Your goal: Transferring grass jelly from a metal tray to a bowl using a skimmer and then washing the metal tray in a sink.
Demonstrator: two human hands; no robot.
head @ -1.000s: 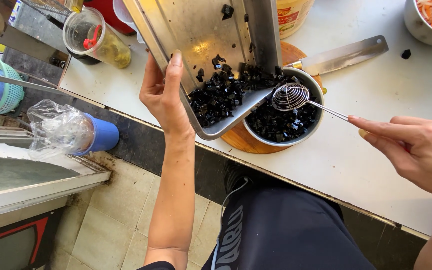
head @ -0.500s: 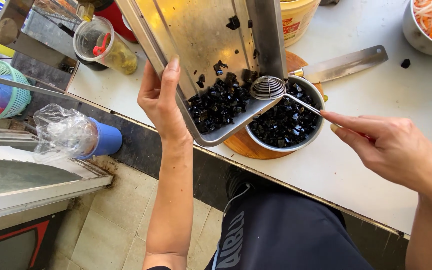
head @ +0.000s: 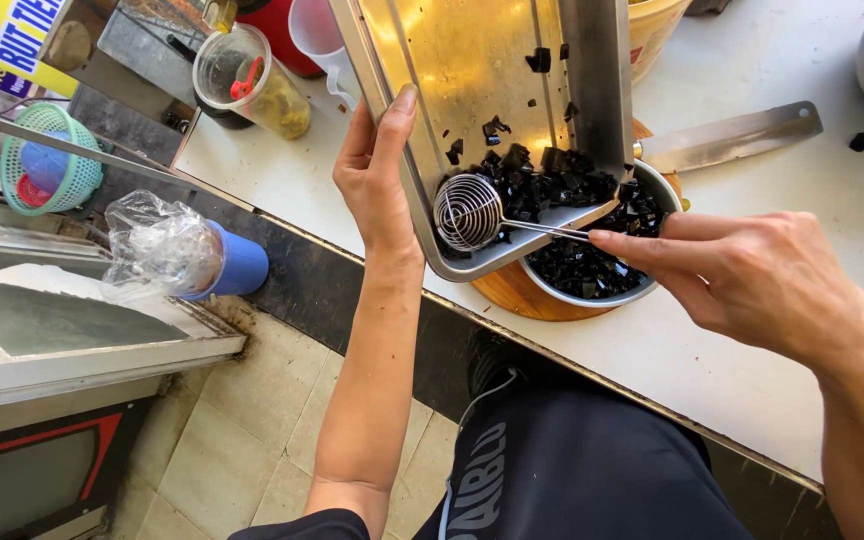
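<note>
Left to right. One green mesh basket (head: 52, 165) at far left; one blue cup (head: 237, 262) under crumpled plastic; one clear tub (head: 252, 85) on the white counter (head: 752, 340).

Left hand (head: 377, 175) grips the left rim of one steel tray (head: 482, 110), fingers clamped along its edge. Tray is tilted, long axis running away from the person, low end over one steel bowl (head: 642, 285) on a round wooden board (head: 507, 290). Black jelly cubes (head: 542, 180), too many to count, piled at the tray's low end and in the bowl.

One wire skimmer (head: 468, 212), handle pointing right, pinched in the right hand (head: 752, 275). Half a second ago its coil sat at the tray's right side; now it lies at the lower left corner.

One cleaver blade (head: 727, 138) lies flat behind.
</note>
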